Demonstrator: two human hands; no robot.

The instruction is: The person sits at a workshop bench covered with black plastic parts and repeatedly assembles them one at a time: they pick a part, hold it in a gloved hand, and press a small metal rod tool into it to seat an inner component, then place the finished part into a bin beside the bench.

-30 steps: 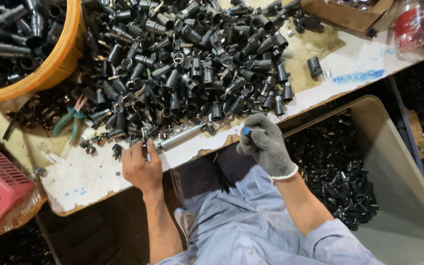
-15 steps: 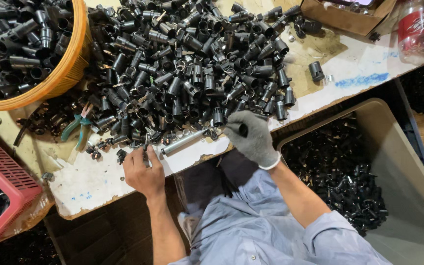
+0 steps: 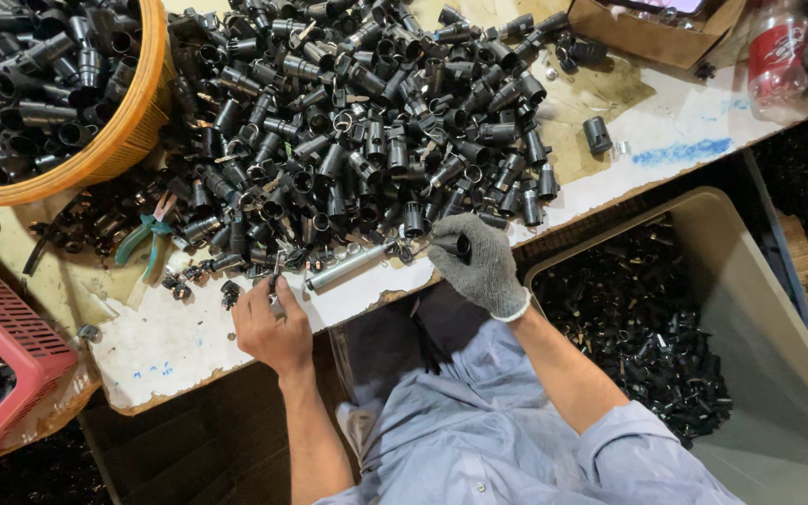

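**A worn workbench under a heap of black parts**

The workbench [image 3: 180, 346] has a white, scuffed top with chipped edges, brown patches and a smear of blue paint [image 3: 683, 151]. A big pile of black tube fittings [image 3: 367, 122] covers most of it. An orange basket [image 3: 114, 140] filled with the same parts stands at the left end. Green-handled pliers [image 3: 142, 241] lie just beside the pile, near the basket. A silver metal rod [image 3: 348, 266] lies at the front edge. One black fitting [image 3: 597, 135] stands apart on the right. A cardboard box [image 3: 647, 36] and a clear bottle with a red label [image 3: 778, 56] sit at the far right
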